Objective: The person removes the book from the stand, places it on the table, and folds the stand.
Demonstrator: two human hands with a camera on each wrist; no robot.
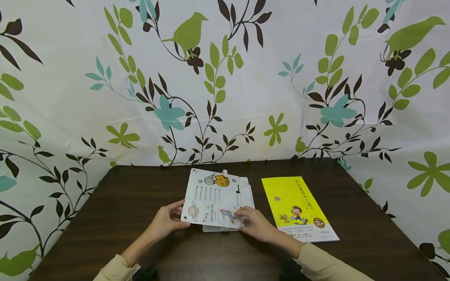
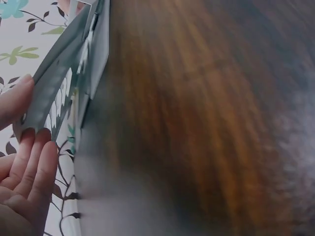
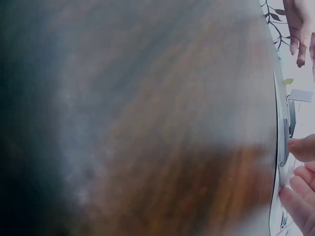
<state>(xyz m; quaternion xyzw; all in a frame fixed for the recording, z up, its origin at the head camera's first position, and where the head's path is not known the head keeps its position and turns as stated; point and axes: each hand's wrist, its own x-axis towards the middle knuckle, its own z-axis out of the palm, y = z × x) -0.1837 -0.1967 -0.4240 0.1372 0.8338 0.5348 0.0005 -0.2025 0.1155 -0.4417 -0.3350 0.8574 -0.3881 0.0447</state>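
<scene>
A white folding book stand (image 1: pixel 211 197), printed with planets, a rocket and the words "Tiny universe", is held over the table in the head view. My left hand (image 1: pixel 166 218) pinches its left edge between thumb and fingers; the left wrist view shows that hand (image 2: pixel 27 172) on the slotted plate (image 2: pixel 47 93), seen edge-on. At the lower right corner, my right hand (image 1: pixel 258 224) grips the stand with the thumb near the front edge. A second panel (image 1: pixel 247 187) shows behind the front plate. In the right wrist view, the right fingers (image 3: pixel 298 201) touch the stand's edge.
To the right of the stand, a yellow and white book (image 1: pixel 293 203) with a cartoon child on its cover lies flat on the dark wooden table (image 1: pixel 140 187). Behind the table hangs a white cloth (image 1: pixel 253 78) patterned with leaves and birds.
</scene>
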